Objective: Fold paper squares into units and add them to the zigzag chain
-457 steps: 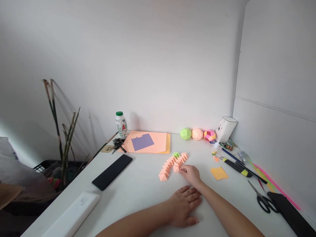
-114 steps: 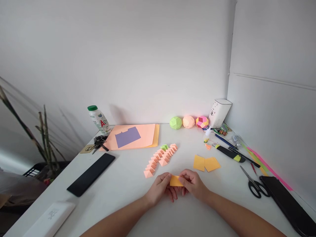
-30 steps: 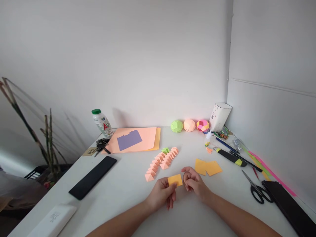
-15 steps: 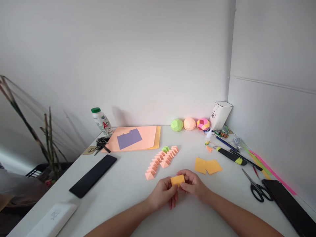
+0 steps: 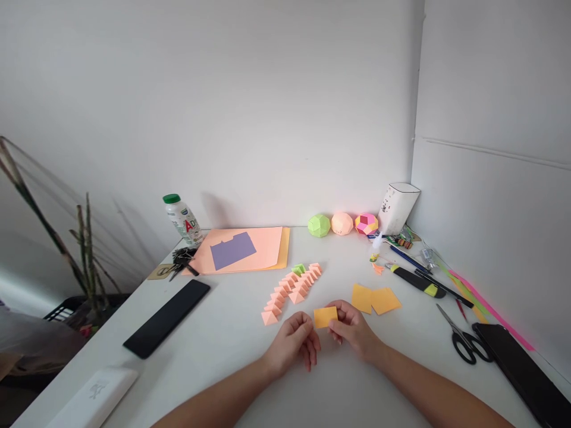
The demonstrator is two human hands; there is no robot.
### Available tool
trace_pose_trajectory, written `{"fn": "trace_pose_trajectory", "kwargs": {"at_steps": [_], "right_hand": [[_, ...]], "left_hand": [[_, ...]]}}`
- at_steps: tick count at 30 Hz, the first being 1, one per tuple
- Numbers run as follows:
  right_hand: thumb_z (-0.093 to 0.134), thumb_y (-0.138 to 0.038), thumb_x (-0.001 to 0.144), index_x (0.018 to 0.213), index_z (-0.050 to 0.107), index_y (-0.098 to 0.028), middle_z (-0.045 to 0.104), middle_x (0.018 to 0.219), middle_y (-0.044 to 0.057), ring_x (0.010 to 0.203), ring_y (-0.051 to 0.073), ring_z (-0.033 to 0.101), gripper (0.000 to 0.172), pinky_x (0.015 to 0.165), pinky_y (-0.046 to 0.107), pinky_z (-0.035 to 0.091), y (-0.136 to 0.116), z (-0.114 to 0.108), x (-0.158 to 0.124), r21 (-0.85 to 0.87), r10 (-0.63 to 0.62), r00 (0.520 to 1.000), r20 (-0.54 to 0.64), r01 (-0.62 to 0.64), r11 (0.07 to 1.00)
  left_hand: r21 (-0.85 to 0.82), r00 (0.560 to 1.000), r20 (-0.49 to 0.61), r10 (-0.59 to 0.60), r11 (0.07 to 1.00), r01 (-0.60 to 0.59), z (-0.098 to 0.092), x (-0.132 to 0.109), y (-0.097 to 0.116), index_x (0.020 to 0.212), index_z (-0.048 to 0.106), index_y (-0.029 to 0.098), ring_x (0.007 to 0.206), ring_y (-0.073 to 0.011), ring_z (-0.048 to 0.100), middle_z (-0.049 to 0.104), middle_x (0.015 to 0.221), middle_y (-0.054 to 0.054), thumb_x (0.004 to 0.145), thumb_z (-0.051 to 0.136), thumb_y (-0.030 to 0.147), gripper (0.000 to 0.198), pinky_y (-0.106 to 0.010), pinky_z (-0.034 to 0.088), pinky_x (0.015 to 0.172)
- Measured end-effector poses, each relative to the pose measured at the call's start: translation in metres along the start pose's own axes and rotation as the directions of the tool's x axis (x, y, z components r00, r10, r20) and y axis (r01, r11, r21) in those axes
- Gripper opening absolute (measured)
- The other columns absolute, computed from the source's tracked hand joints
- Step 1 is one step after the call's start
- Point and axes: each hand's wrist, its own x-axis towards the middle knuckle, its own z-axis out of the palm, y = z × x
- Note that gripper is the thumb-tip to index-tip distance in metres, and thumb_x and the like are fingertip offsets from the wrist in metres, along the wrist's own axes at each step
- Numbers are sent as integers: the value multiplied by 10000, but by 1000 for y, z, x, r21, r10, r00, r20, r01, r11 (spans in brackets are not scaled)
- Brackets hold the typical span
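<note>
In the head view my right hand point(image 5: 354, 330) pinches a small orange-yellow paper rectangle point(image 5: 323, 317) by its right end, thumb in front and fingers behind. My left hand point(image 5: 294, 342) is just left of the paper, its fingers loosely curled and apart, holding nothing that I can see. Beyond the hands, folded peach paper pieces point(image 5: 276, 299) lie in two slanting rows, with green folded pieces point(image 5: 298, 269) at the far end. To the right are orange-yellow paper squares point(image 5: 377, 300), flat on the table.
Scissors point(image 5: 466, 339), a utility knife point(image 5: 417, 280) and a black phone-like slab point(image 5: 521, 368) lie at the right. Three faceted paper balls point(image 5: 342, 224) stand by the wall. Peach sheets point(image 5: 267, 249), a bottle point(image 5: 184, 223) and a dark flat slab point(image 5: 167, 318) are at the left.
My left hand has come off the paper and drawn slightly left. The paper, now in my right hand alone, has moved a little right and up and shows more of its face.
</note>
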Motion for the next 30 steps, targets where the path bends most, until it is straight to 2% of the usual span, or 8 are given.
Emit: {"fn": "trace_pose_trajectory", "kwargs": {"at_steps": [6,11,20,26,30], "right_hand": [[605,-324,780,845,576,-162,527,613,-34,500,86,460,178,483,220,385,6,0,0,-93,-70,996,61,75,993],[612,-368,784,826,599,-158,546,639,-17,516,95,482,214,486,226,407,12,1,0,-172,-98,994,52,105,980],[616,-390,777,830,600,-169,564,651,-10,509,102,481,228,473,233,408,9,4,0,-190,-97,995,31,101,977],[615,-285,760,864,606,-179,593,690,-6,535,104,494,149,488,228,410,7,4,-1,-176,-81,996,37,86,981],[631,-238,723,886,607,-191,604,770,6,604,123,537,172,536,240,433,8,4,-2,-190,-65,997,30,70,979]], "left_hand": [[-84,999,28,37,996,-34,-1,2,4,806,383,192,418,-129,577,626,632,-21,859,419,500,315,-198,433,317],[-58,998,39,40,998,-38,0,0,5,831,419,183,442,-123,574,607,646,-12,828,484,505,329,-192,434,326],[-27,998,34,60,998,-59,-1,0,4,850,441,178,461,-113,570,601,688,-2,796,566,450,305,-198,438,341],[-15,998,20,66,998,-65,0,-1,4,872,454,173,442,-105,557,591,663,15,754,623,377,290,-205,445,347],[5,999,9,39,999,-39,1,-1,6,891,471,171,425,-108,554,602,635,22,711,654,345,310,-211,443,355]]}}
